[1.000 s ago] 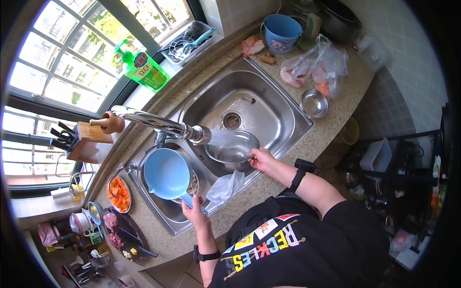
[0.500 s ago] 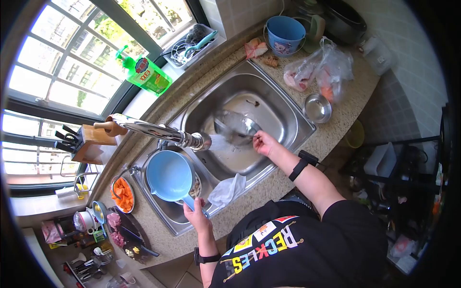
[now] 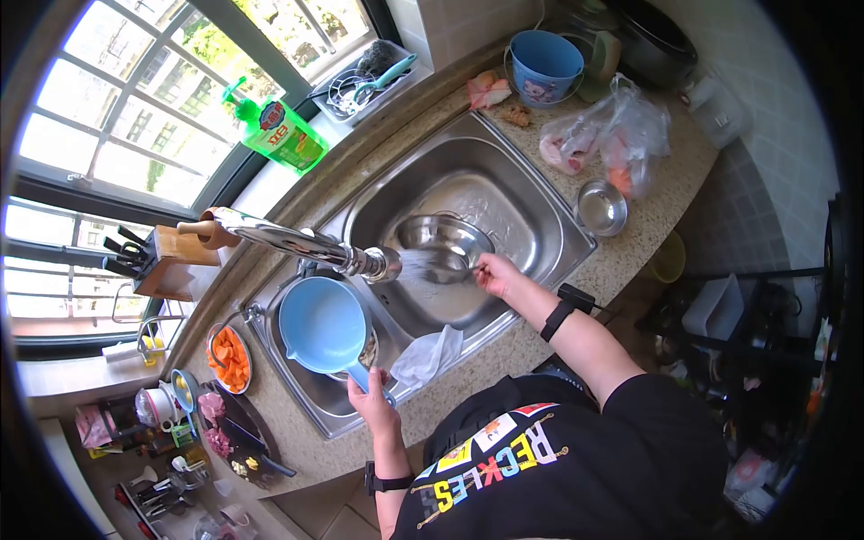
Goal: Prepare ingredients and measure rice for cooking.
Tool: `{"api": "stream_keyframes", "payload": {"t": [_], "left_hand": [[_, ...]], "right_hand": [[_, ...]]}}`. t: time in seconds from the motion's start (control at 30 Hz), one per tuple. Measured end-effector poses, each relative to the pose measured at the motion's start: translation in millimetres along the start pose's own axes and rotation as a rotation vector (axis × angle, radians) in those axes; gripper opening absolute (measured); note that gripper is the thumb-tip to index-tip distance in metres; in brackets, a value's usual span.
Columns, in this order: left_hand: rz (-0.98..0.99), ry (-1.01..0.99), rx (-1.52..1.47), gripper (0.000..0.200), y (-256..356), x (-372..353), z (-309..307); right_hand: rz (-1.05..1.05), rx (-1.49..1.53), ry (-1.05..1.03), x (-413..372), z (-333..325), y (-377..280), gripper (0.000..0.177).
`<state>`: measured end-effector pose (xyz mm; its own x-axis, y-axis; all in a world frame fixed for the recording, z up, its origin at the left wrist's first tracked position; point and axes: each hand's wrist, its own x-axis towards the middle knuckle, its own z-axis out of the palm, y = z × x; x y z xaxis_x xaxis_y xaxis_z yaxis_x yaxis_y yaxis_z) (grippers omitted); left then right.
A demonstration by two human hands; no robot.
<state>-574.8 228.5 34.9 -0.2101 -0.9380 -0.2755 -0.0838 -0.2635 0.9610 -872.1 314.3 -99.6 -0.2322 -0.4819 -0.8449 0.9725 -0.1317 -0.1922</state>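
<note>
My left hand (image 3: 373, 398) is closed round the handle of a light-blue water dipper (image 3: 317, 328), which hangs over the smaller sink basin and partly hides a container beneath. My right hand (image 3: 498, 274) pinches the rim of a shiny metal bowl (image 3: 439, 236) inside the larger basin (image 3: 531, 193). Water runs from the chrome faucet (image 3: 297, 245) into and around the bowl. A crumpled whitish cloth or bag (image 3: 430, 355) lies over the sink edge between my hands.
Orange chunks fill a plate (image 3: 230, 360) by the small basin. Meat and a knife rest on a dark board (image 3: 236, 436). A blue bucket (image 3: 545, 67), plastic bags with food (image 3: 621, 135) and a small steel bowl (image 3: 601, 208) stand on the counter. Green soap bottle (image 3: 279, 135) stands on the sill.
The metal bowl, blurred and tilted before, now shows its open inside under the water. A dark scrap in the large basin is no longer visible. My left hand has barely moved.
</note>
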Motion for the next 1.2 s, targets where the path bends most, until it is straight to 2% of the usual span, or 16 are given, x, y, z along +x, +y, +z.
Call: {"api": "stream_keyframes", "payload": {"t": [0.13, 0.23, 0.33, 0.4, 0.5, 0.57, 0.6, 0.67, 0.7, 0.77, 0.8, 0.87, 0.93, 1.0, 1.13, 1.2], "left_hand": [[-0.005, 0.011, -0.01, 0.011, -8, 0, -10], [-0.019, 0.021, -0.019, 0.011, -9, -2, -13], [-0.031, 0.031, -0.012, 0.012, -9, -2, -16], [-0.035, 0.04, -0.022, 0.011, -7, -1, -16], [-0.044, 0.046, -0.04, 0.01, -10, -2, -20], [-0.037, 0.032, -0.047, 0.01, -12, -2, -18], [-0.037, 0.045, -0.052, 0.01, -13, -3, -17], [-0.023, 0.002, -0.06, 0.009, -14, -4, -18], [-0.023, 0.006, -0.061, 0.009, -15, -3, -18], [-0.018, 0.016, -0.056, 0.009, -13, -4, -18], [-0.014, 0.014, -0.048, 0.009, -12, -4, -17], [-0.007, 0.015, -0.069, 0.009, -9, -4, -17], [0.001, 0.009, -0.087, 0.009, -9, -4, -21], [0.009, 0.029, -0.107, 0.009, -13, -4, -23], [0.001, 0.033, -0.096, 0.009, -19, -5, -28], [0.003, 0.028, -0.074, 0.009, -21, -4, -29]], "right_hand": [[-0.224, -0.339, 0.075, -13, 6, 28, 0.01], [-0.297, -0.534, 0.077, -23, 11, 36, 0.015], [-0.313, -0.577, 0.059, -30, 8, 29, 0.018], [-0.262, -0.427, 0.089, -34, 3, 17, 0.022], [-0.316, -0.37, 0.092, -26, 6, 6, 0.019], [-0.546, -0.535, 0.063, -29, 22, 0, 0.013], [-0.542, -0.547, 0.056, -29, 33, -2, 0.013], [-0.735, -0.779, 0.055, -30, 59, 0, 0.005], [-0.73, -0.789, 0.045, -32, 71, 3, 0.005], [-0.852, -1.142, 0.015, -38, 92, 7, 0.005], [-0.854, -1.151, 0.008, -34, 95, 8, 0.005], [-1.383, -1.624, 0.013, -31, 101, 14, 0.007], [-1.311, -1.684, -0.003, -35, 98, 17, 0.009], [-1.408, -1.975, -0.03, -40, 90, 16, 0.004], [-1.483, -2.124, -0.086, -41, 69, 16, 0.001], [-1.654, -2.207, -0.198, -47, 67, 18, 0.004]]}}
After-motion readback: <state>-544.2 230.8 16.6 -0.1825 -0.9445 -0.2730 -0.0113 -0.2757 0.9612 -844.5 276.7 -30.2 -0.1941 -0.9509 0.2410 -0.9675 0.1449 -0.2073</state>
